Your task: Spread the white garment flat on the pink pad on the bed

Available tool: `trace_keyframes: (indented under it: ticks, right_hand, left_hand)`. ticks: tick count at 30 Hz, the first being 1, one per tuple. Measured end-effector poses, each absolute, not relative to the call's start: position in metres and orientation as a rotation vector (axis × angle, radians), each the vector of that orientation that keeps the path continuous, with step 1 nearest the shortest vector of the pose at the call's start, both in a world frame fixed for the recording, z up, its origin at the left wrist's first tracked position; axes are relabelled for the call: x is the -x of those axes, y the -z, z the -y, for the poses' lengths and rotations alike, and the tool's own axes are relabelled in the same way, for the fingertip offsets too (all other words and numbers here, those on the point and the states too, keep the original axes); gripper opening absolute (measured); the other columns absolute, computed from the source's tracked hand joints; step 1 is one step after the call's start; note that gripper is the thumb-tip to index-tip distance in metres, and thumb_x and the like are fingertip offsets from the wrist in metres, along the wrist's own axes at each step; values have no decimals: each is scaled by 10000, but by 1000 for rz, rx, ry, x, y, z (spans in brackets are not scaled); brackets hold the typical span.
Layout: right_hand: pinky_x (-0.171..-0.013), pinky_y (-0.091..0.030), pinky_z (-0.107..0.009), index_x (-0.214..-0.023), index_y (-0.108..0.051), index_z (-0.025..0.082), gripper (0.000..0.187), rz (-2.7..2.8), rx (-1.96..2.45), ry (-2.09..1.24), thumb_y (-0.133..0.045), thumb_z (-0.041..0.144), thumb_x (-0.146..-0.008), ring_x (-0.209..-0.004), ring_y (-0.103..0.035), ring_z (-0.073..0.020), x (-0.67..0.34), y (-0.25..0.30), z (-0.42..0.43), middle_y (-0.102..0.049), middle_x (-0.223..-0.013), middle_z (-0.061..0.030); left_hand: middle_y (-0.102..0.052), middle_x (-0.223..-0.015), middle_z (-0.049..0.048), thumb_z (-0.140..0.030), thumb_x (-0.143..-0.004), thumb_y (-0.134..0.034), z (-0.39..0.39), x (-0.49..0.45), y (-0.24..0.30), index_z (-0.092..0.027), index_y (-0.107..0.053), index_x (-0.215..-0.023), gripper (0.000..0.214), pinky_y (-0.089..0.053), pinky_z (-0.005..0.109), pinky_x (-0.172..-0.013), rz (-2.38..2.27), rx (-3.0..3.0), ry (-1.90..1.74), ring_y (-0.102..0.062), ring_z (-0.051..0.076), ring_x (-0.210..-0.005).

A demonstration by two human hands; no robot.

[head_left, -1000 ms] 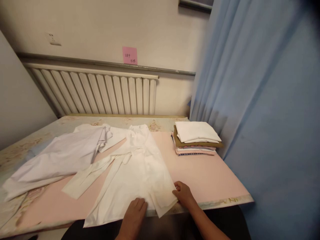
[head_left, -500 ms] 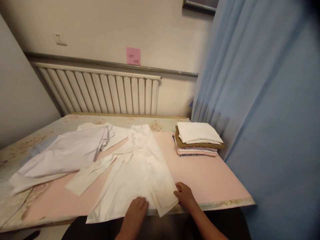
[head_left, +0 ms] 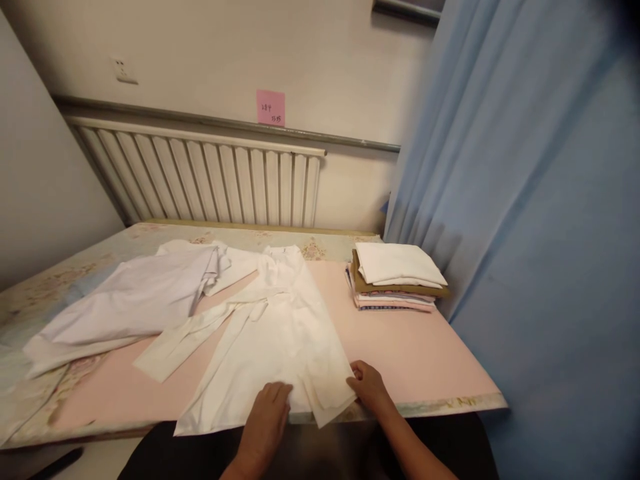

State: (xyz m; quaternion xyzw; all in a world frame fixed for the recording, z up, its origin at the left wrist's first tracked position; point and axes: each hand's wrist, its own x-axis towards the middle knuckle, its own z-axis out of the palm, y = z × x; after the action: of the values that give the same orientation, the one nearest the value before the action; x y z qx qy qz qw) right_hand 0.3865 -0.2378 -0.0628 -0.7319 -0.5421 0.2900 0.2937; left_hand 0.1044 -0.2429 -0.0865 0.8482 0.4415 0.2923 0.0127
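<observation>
At the flowered tablecloth's (head_left: 75,272) left, we see a rumpled pale garment (head_left: 135,297). Our left hand (head_left: 266,415) lies over the near hem of a white shirt (head_left: 280,350) spread at centre; we cannot tell whether it grips. A pink wall note (head_left: 271,107) bears handwriting and the collar label (head_left: 285,251) a dark mark, both too small to read. Our right hand (head_left: 369,387) pinches the shirt's right edge; then comes a folded stack (head_left: 400,264).

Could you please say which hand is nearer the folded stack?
Right. The right hand is in front of the folded stack; the left hand is farther left, by the white shirt.
</observation>
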Motion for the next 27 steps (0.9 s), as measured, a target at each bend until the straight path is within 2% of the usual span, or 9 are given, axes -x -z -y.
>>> trace_keyframes:
  ticks: [5,13,18,27]
  right_hand:
    - [-576,-367,-213,-770,-630,191,158,1422,1939,-820,-523,128,-672,-605,-527,-126,-386,61,239,-573,-625,38]
    - [-529,-395,-205,-802,-634,184,175,1342,1939,-922,-510,133,-690,-569,-547,-116,-385,60,239,-594,-645,34]
    - [-459,-389,-195,-834,-629,183,182,1292,1941,-985,-504,153,-706,-543,-545,-111,-385,60,240,-589,-673,32]
    - [-502,-394,-197,-815,-632,184,165,1325,1927,-953,-524,147,-696,-575,-552,-116,-387,63,239,-592,-656,31]
  left_hand:
    - [-609,-1097,74,-194,-844,-537,242,-87,78,-231,-590,-1108,272,-487,395,-883,-1324,-2485,-838,-553,226,-1002]
    - [-566,-1143,78,-155,-826,-543,247,-89,68,-226,-564,-1136,319,-438,403,-890,-1261,-2570,-703,-497,234,-1025]
    - [-573,-1065,62,-145,-867,-492,252,-99,59,-210,-581,-1023,192,-428,380,-852,-1285,-2653,-606,-487,220,-974]
    - [-588,-954,63,-112,-875,-503,253,-111,71,-166,-598,-959,138,-437,379,-812,-1298,-2932,-504,-495,222,-896]
